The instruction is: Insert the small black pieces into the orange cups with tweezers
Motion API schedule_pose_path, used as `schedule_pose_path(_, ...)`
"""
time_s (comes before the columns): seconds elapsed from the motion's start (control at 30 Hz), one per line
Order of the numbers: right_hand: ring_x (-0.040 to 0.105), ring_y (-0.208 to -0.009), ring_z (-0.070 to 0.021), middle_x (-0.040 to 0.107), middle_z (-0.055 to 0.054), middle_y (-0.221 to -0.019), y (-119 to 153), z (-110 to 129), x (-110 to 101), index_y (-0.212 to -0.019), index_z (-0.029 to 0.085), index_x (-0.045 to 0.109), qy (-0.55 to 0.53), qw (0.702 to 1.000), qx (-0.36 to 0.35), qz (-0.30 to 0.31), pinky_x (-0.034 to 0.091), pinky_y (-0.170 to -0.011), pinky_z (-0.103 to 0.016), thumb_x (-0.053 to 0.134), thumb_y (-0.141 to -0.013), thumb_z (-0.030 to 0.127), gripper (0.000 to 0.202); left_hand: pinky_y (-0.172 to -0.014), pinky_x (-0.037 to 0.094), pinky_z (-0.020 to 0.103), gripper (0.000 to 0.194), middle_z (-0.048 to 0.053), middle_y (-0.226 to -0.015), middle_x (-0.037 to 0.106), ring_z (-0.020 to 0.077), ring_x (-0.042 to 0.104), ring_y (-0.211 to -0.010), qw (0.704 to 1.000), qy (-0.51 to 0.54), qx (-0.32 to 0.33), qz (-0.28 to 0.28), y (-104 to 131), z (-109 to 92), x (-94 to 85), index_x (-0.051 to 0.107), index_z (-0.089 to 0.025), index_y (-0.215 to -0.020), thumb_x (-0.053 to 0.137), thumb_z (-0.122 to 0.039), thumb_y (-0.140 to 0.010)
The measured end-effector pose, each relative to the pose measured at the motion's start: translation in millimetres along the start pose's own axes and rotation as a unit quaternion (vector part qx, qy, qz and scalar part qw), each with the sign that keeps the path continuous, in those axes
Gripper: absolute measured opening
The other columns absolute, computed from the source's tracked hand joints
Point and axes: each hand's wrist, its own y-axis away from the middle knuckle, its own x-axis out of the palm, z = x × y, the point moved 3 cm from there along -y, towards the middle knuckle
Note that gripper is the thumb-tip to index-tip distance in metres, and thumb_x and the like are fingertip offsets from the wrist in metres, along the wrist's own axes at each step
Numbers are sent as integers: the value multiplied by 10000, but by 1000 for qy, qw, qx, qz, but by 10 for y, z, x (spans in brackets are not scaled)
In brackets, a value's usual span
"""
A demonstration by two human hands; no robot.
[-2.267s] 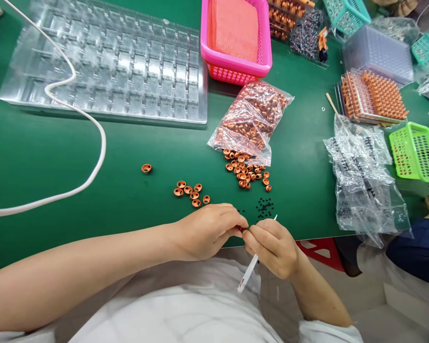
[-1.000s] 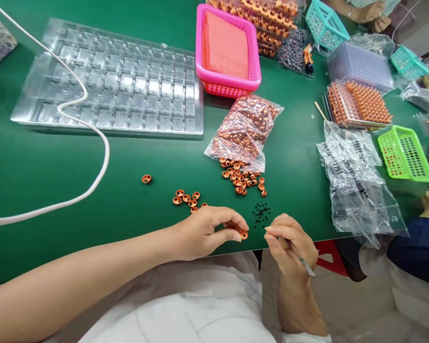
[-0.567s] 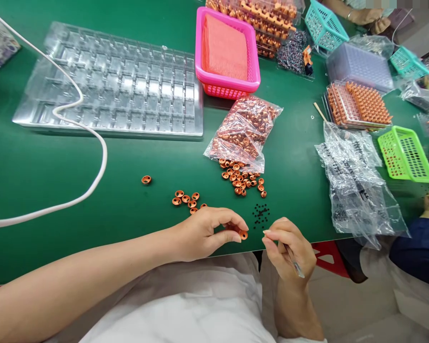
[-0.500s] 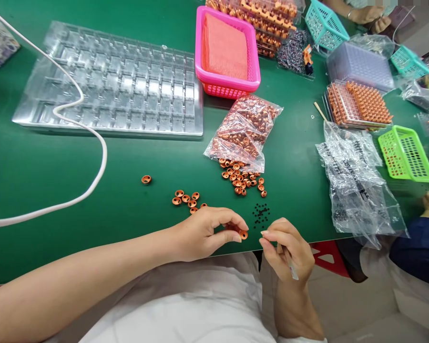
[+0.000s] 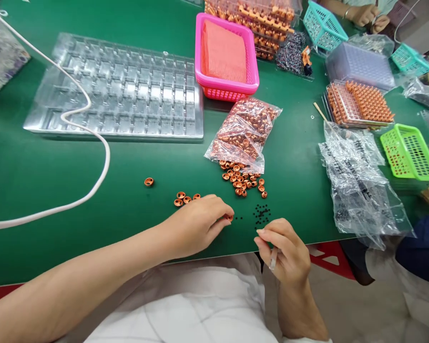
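My left hand [image 5: 200, 221] is closed, pinching a small copper-coloured cup with holes [image 5: 230, 217] between thumb and fingertips, low over the green table. Beneath that hand and just beyond it lies a cluster of similar cups [image 5: 181, 200], partly hidden. One more cup [image 5: 149, 182] sits apart to the left. My right hand [image 5: 289, 247] is closed round a thin tool with a pale, clear-looking end [image 5: 273, 258]; its kind and tip cannot be made out. Tiny black pieces [image 5: 262, 213] are spread just beyond the right fingertips. A couple more lie near the left fingertips.
Loose cups [image 5: 239, 181] spill from a clear bag [image 5: 245, 128]. Behind are a clear compartment tray [image 5: 121, 90] crossed by a white cable [image 5: 105, 162], and a pink basket [image 5: 199, 62]. Plastic bags [image 5: 361, 186] and a green basket [image 5: 411, 150] stand right; a co-worker's sleeve [image 5: 422, 252] shows.
My left hand has moved left and away from me with its cup, widening the gap from the right hand. My right hand has shifted slightly left, and its tool is turned more upright.
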Motion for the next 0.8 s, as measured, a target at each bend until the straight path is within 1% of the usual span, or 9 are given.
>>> schedule_pose_path(0.13,642,-753,-172,689,-43,-907,55,-79,-39,-1202,246,677,-7,999,24,-36,573,-650,-357,689,-896,38,370,-746,503,326,196,71,-922,705,231,651,-890,987,-147,-57,34,11,124,-224,725,-167,-977,531,-147,-1005)
schedule_pose_path(0.23,648,-748,-177,694,-40,-895,91,-122,-77,-1181,250,686,-13,998,34,-48,573,-637,-356,686,-893,39,357,-731,504,348,205,84,-937,697,255,652,-898,974,-203,-84,52,48,189,-348,745,-170,-952,545,-179,-993)
schedule_pose_path(0.3,651,-744,-181,697,-36,-887,111,-140,-122,-1161,255,695,-13,997,49,-60,574,-629,-355,689,-886,36,352,-712,500,357,213,87,-933,701,265,655,-884,970,-221,-83,56,79,204,-415,758,-181,-937,560,-233,-995)
schedule_pose_path(0.4,650,-725,-177,701,-33,-881,147,-152,-218,-1117,248,714,-3,993,71,-97,569,-612,-340,695,-878,30,324,-685,493,361,242,97,-921,708,276,659,-870,967,-244,-67,33,86,154,-511,767,-182,-964,551,-281,-1006)
schedule_pose_path(0.47,656,-744,-184,703,-37,-875,172,-161,-274,-1085,244,722,7,988,88,-128,559,-604,-334,696,-881,36,292,-692,498,369,233,107,-922,707,282,656,-875,964,-259,-51,8,27,59,-536,761,-162,-991,553,-266,-1005)
schedule_pose_path(0.57,660,-766,-195,698,-38,-851,196,-179,-302,-1054,248,725,15,981,112,-157,543,-592,-330,697,-898,71,237,-739,513,373,198,109,-926,706,269,641,-875,963,-270,-1,11,-199,-149,-414,749,-145,-988,554,-179,-998)
schedule_pose_path(0.67,653,-745,-184,696,-35,-844,198,-181,-269,-1053,248,724,4,983,110,-144,520,-554,-306,692,-909,92,215,-784,518,382,229,117,-951,705,260,628,-884,958,-272,65,60,-540,-306,-141,744,-124,-1010,521,-76,-989)
schedule_pose_path(0.73,648,-739,-174,696,-35,-852,206,-179,-252,-1063,245,722,-3,985,108,-133,496,-527,-283,685,-908,81,228,-788,516,387,234,136,-979,694,271,619,-908,950,-290,83,76,-776,-324,22,740,-102,-1008,518,-39,-969)
schedule_pose_path(0.8,643,-733,-165,697,-35,-861,229,-180,-261,-1066,240,721,-6,986,106,-132,476,-510,-267,681,-904,67,241,-797,511,391,228,151,-1007,684,276,614,-924,944,-305,92,87,-977,-287,132,736,-87,-1038,532,-29,-955)
